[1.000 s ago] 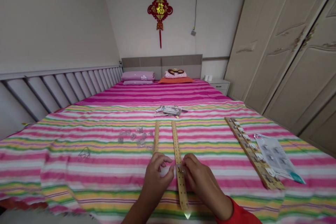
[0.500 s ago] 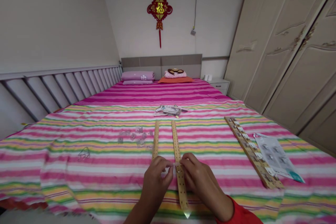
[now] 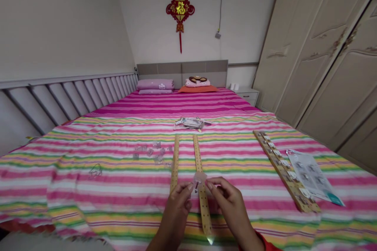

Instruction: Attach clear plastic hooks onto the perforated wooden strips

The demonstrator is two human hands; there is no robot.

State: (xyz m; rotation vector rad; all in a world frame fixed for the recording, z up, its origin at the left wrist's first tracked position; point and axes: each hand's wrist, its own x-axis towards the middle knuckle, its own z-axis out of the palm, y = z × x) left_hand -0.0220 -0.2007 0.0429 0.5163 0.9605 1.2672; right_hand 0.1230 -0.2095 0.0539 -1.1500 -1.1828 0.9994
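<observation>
Cream wardrobe (image 3: 318,59) R, slatted rail (image 3: 67,104) L, red knot (image 3: 180,10) on wall (image 3: 73,19).

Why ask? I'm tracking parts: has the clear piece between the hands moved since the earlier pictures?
Yes: the clear plastic piece now sits farther along the perforated wooden strip, away from the person.

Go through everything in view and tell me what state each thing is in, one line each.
Left hand, fingertips at the clear piece.
Right hand, fingertips at the clear piece.
Clear plastic piece, held up between the hands.
Nearest perforated wooden strip, flat, bare.
Second perforated wooden strip, flat, bare.
Third wooden strip, flat, clear pieces along it.
Wardrobe doors, shut.
</observation>
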